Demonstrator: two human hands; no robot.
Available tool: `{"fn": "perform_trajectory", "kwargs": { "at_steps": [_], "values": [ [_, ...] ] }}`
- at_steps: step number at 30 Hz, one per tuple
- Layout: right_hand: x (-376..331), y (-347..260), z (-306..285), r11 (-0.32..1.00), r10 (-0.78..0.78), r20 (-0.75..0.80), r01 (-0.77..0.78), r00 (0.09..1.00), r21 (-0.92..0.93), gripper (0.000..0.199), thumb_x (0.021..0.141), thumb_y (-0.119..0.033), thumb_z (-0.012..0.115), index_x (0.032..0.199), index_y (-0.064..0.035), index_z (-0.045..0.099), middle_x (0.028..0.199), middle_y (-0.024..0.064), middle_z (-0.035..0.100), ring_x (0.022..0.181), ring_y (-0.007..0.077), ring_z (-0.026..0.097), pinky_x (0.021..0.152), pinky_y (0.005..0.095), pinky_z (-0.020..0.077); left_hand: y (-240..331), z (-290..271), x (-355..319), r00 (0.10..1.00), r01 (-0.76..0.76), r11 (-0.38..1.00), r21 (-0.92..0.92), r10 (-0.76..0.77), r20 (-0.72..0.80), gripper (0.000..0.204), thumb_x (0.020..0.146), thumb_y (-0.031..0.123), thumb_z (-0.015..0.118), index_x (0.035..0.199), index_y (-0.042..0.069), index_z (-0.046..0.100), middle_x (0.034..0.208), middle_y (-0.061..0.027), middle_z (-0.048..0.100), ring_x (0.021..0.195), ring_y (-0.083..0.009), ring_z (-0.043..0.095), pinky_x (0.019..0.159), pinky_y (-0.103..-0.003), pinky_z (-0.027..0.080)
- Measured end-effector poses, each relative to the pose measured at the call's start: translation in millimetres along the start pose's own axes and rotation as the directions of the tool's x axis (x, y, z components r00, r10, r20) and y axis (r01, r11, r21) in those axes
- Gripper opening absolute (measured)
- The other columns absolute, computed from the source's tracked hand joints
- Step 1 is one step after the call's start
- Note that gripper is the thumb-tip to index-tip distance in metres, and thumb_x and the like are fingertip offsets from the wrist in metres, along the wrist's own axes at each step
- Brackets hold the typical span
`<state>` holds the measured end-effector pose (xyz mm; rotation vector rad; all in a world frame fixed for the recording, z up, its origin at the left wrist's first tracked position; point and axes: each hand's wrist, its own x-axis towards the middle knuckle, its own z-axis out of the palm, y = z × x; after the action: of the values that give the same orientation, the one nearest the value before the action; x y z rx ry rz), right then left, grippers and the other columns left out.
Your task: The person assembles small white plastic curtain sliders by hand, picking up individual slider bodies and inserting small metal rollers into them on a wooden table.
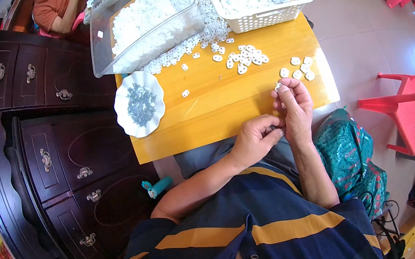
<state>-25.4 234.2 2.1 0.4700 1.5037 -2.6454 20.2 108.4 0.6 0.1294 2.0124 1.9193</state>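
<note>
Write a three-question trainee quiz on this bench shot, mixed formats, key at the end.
1. Multiple choice: what pinches the small white piece at its fingertips?
A) left hand
B) right hand

2. True or false: the scalloped dish stands to the left of the perforated basket.

3. Short answer: besides the basket, which container carries a big heap of white pieces?

Key:
1. B
2. True
3. The clear bin
</note>
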Motion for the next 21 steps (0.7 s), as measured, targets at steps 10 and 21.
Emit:
{"fn": "perform_trajectory", "kwargs": {
  "at_steps": [10, 21],
  "values": [
    [-5, -4, 2, 0.998, -0.059, 0.002, 0.059, 0.998, 0.000, 0.012, 0.099, -0.009, 0.059, 0.111, -0.0034, 0.060, 0.087, 0.0030, 0.065, 0.072, 0.0056, 0.056, 0.066, 0.0188, 0.0460, 4, 3, 0, 0.964, 0.266, 0.825, -0.499, -0.221, 0.149, 0.020, 0.093, 0.011, 0.067, 0.109, 0.001, 0.061, 0.096, -0.0018, 0.063, 0.072, -0.0066, 0.056, 0.063, -0.021, 0.046],
    [-4, -1, 1, 0.999, -0.047, 0.017, 0.047, 0.999, -0.019, 0.011, 0.099, -0.008, 0.060, 0.110, -0.0036, 0.060, 0.086, 0.0029, 0.065, 0.069, 0.0055, 0.055, 0.064, 0.0191, 0.0463, 6, -6, 0, 0.973, 0.229, 0.889, -0.397, -0.199, 0.115, 0.016, 0.096, 0.011, 0.065, 0.107, 0.001, 0.062, 0.089, -0.0005, 0.063, 0.071, -0.0060, 0.056, 0.062, -0.020, 0.045]
  ]
}}
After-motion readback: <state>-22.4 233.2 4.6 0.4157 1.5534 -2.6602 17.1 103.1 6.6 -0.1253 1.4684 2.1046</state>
